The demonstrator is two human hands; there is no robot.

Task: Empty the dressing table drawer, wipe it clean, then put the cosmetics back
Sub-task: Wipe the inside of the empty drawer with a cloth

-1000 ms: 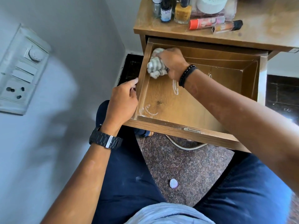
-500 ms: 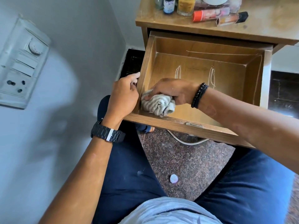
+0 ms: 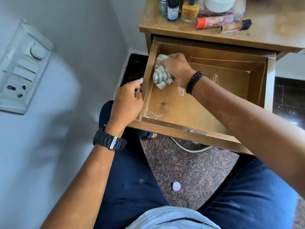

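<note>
A wooden drawer [image 3: 189, 103] stands pulled out from under the desk [image 3: 272, 30]. Inside, near the drawer's back left corner, the right hand [image 3: 177, 68] grips a bunched striped cloth [image 3: 160, 76] against the drawer floor. The left hand [image 3: 127, 103] curls around the drawer's left wall. Above the drawer, bottles [image 3: 171, 9] and tubes [image 3: 214, 22] sit on the desk.

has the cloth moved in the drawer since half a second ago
Yes. The cloth, gripped by the right hand, has gone from the drawer's front left corner toward its back left corner, along the left wall.
</note>
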